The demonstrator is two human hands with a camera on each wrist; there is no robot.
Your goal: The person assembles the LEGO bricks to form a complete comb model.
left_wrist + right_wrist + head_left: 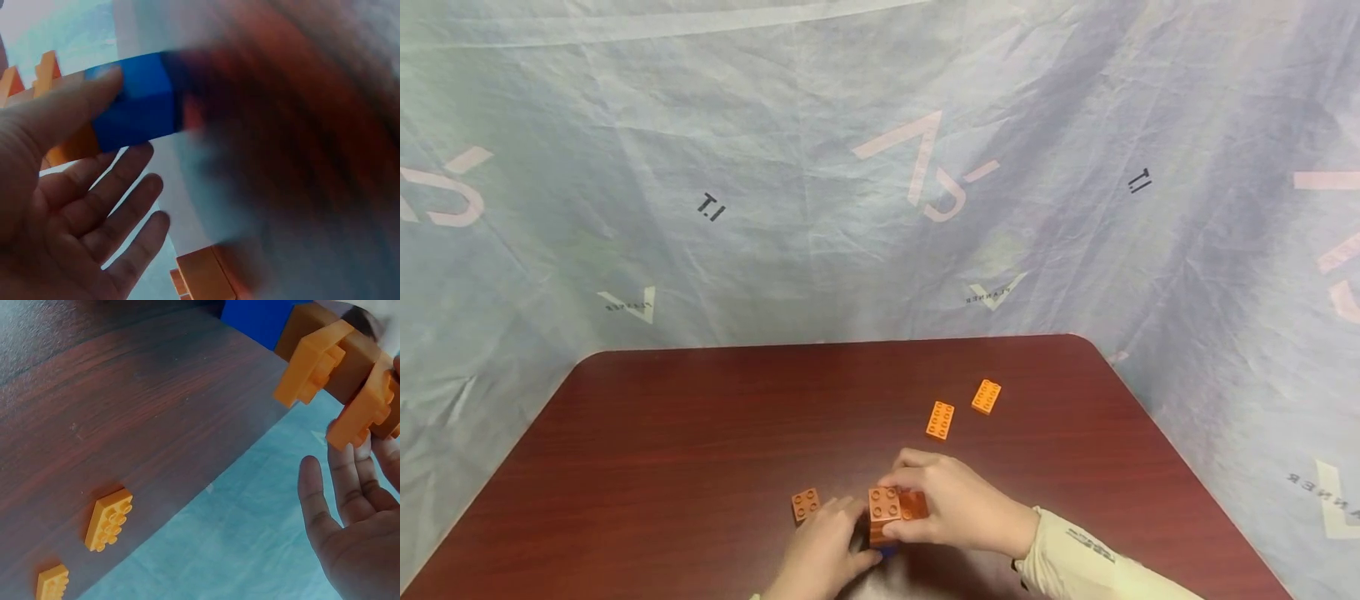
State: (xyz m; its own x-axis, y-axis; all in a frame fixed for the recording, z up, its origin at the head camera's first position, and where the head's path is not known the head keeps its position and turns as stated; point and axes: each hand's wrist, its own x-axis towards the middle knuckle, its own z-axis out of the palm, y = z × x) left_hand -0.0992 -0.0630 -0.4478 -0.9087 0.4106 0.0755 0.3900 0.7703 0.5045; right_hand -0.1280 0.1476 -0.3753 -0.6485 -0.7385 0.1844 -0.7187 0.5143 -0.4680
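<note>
My right hand [958, 500] grips the brown stack [884, 503] near its top, fingers bent round it; my left hand [829, 537] pinches the blue block [145, 103] at its foot. Stack stands on the worktop's [700, 433] near side; loose brown block [806, 504] by my left fingers, two orange bricks [940, 420] farther out.

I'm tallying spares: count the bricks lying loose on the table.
3: one yellow-orange brick beyond the right hand, another farther right, and a square brown-orange brick beside the left hand. The hands may hide others.

A booth-like space: printed grey fabric walls [790, 150] behind and beside a dark-red table [685, 433]
</note>
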